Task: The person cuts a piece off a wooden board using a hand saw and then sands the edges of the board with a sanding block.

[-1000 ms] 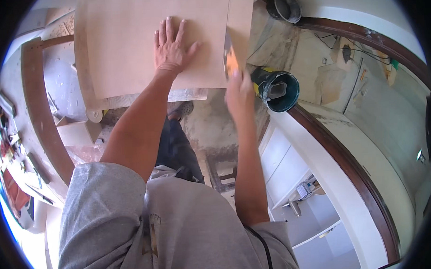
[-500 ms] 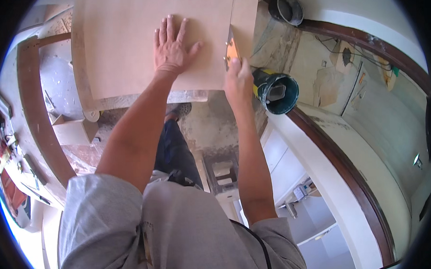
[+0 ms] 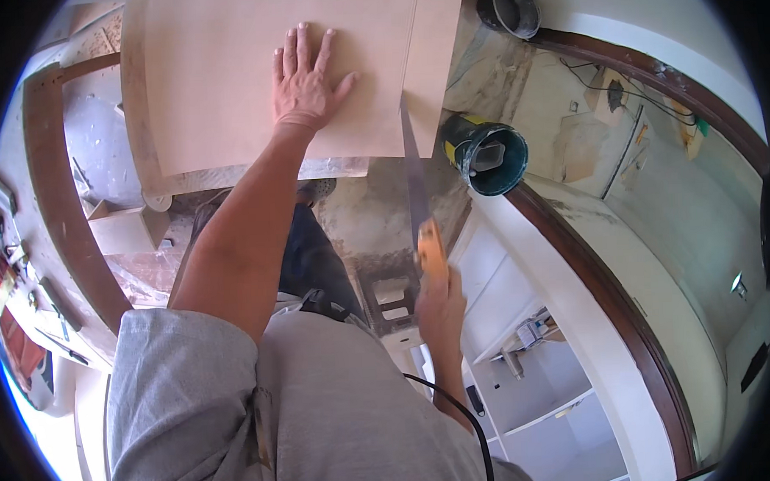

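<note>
My left hand [image 3: 303,86] lies flat on a light brown wooden board [image 3: 211,102], fingers spread and pointing away from me. My right hand [image 3: 441,302] is closed round the orange handle of a hand saw [image 3: 415,184], below the board's near edge. The saw's long narrow blade reaches up from the handle, and its tip rests in a thin cut line near the board's right side. From the blade's tip the line runs on toward the far edge. A strip of board lies to the right of it.
A dark green bucket [image 3: 496,175] with a pale block-shaped thing inside stands right of the board. Farther back is a grey bucket [image 3: 513,14]. A brown wooden frame [image 3: 47,167] and scattered tools are at left. White shelving [image 3: 569,404] is at lower right, a hollow block [image 3: 394,301] beneath me.
My right hand has drawn the saw back toward me, so more of the blade shows below the board's edge. My left hand stays pressed on the board.
</note>
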